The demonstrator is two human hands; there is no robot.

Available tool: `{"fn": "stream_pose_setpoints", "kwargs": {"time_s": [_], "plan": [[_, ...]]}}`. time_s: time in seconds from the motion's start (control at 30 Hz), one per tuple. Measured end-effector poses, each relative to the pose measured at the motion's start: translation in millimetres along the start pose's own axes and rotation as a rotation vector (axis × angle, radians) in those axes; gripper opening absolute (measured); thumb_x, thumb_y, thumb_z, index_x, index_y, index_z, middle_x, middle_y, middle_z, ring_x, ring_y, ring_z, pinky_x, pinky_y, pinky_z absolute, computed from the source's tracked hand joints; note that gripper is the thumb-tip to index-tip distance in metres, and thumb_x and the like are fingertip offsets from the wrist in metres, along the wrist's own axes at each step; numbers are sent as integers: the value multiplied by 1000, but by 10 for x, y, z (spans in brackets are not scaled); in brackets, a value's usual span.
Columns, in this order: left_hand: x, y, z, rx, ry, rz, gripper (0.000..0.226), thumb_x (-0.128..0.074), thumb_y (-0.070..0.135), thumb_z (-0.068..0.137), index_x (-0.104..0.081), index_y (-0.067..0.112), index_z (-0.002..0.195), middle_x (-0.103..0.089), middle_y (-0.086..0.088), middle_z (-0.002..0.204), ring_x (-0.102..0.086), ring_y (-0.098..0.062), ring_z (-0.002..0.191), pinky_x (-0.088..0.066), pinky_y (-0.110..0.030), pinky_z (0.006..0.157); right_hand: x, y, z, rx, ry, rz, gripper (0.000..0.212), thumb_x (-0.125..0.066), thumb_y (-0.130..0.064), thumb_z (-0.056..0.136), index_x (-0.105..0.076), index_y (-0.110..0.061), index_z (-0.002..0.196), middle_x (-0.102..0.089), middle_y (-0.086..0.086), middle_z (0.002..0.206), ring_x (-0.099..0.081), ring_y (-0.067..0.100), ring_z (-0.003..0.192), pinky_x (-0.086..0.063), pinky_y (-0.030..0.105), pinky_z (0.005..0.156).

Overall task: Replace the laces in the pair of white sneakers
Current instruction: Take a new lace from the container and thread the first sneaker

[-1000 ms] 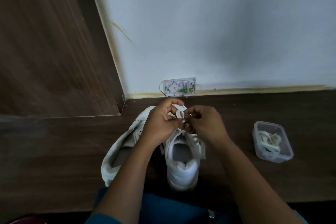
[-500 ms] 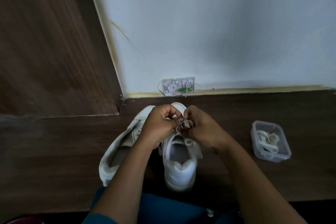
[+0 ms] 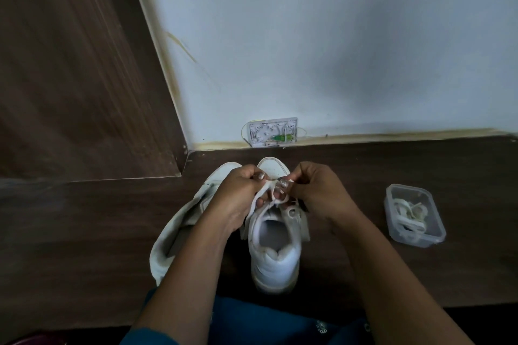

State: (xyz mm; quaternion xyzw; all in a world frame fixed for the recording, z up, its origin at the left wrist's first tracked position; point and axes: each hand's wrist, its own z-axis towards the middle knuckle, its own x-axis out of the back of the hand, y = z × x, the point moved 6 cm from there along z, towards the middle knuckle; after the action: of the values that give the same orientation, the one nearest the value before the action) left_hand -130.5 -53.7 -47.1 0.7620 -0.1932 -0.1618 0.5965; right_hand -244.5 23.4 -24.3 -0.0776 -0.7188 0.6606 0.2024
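Observation:
A white sneaker (image 3: 276, 258) stands upright on the dark wooden floor, heel toward me. Over its tongue, my left hand (image 3: 238, 199) and my right hand (image 3: 316, 193) both pinch a white lace (image 3: 265, 190), which runs between my fingertips and loops down to the eyelets. The second white sneaker (image 3: 179, 232) lies tipped on its side to the left, partly hidden under my left forearm. A clear plastic container (image 3: 414, 216) on the right holds coiled white laces.
A white wall rises just behind the shoes, with a small white junction box (image 3: 273, 131) at its base. A brown wooden panel (image 3: 70, 64) fills the left. My blue-clad knees sit at the bottom edge.
Both hands dropped closer to the sneaker's tongue. The small lace loop held up a second ago is now drawn out flat between my fingertips.

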Motion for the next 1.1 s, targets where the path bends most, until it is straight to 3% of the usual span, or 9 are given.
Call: {"fn": "stream_pose_setpoints", "kwargs": {"time_s": [0.1,0.23,0.33,0.47,0.57,0.67,0.87,1.0,1.1], "plan": [[22,4,-16,83,8,-103,31,-34,-7,96,-43,8,71,-55,-1,42,-53,-13,36,-39,-18,35,72,74,26,-76,38,-70,21,-64,-3,85,-57,-10,67,-62,7,63,-57,14,56,-47,26,53],[0,12,-86,186,-20,-322,30,-32,3,101,-44,7,74,-59,-8,47,-58,-16,37,-48,-21,37,48,155,-32,-253,-54,102,21,-56,-5,93,-56,-6,72,-58,7,56,-53,7,38,-43,17,38],[-21,-7,-106,239,16,-397,33,-33,9,101,-47,2,73,-58,-11,45,-55,-17,35,-45,-19,34,28,160,-42,-302,-63,114,22,-54,-6,94,-55,-5,72,-59,11,63,-55,7,38,-46,17,39],[-32,26,-76,169,13,-382,26,-38,11,100,-46,5,76,-56,-9,46,-50,-16,36,-45,-20,37,40,169,-28,-296,-36,68,17,-54,-11,95,-55,-5,78,-61,12,71,-57,9,43,-48,21,42],[-14,75,-71,92,-89,-296,20,-50,8,94,-43,8,76,-57,-12,65,-58,-17,45,-54,-28,45,53,126,-43,-237,-36,75,17,-55,-14,94,-56,-8,79,-60,7,63,-53,5,39,-42,19,40],[24,99,-78,-16,-145,-157,21,-53,-9,87,-43,7,78,-51,-13,80,-60,-16,58,-57,-28,50,117,46,-23,-121,-9,-50,16,-59,-16,92,-58,-10,77,-59,-8,50,-50,0,38,-40,20,43],[13,117,-98,-124,-267,35,29,-56,-24,77,-62,2,88,-63,-9,82,-65,-11,74,-59,-25,67,149,-33,35,99,68,-359,14,-64,-17,88,-59,-14,75,-68,2,69,-66,11,57,-54,36,60],[38,109,-96,-67,-272,-54,26,-46,-21,86,-62,-1,90,-63,-12,86,-66,-13,74,-59,-26,69,171,-89,39,218,70,-495,11,-64,-15,87,-59,-14,77,-66,5,71,-55,7,55,-44,23,54],[61,111,-76,-68,-208,-91,22,-47,-17,87,-60,0,88,-53,-12,84,-64,-12,69,-59,-26,62,143,-55,63,242,-37,-363,14,-61,-8,88,-63,-16,77,-62,9,65,-47,6,51,-38,18,50]]}}
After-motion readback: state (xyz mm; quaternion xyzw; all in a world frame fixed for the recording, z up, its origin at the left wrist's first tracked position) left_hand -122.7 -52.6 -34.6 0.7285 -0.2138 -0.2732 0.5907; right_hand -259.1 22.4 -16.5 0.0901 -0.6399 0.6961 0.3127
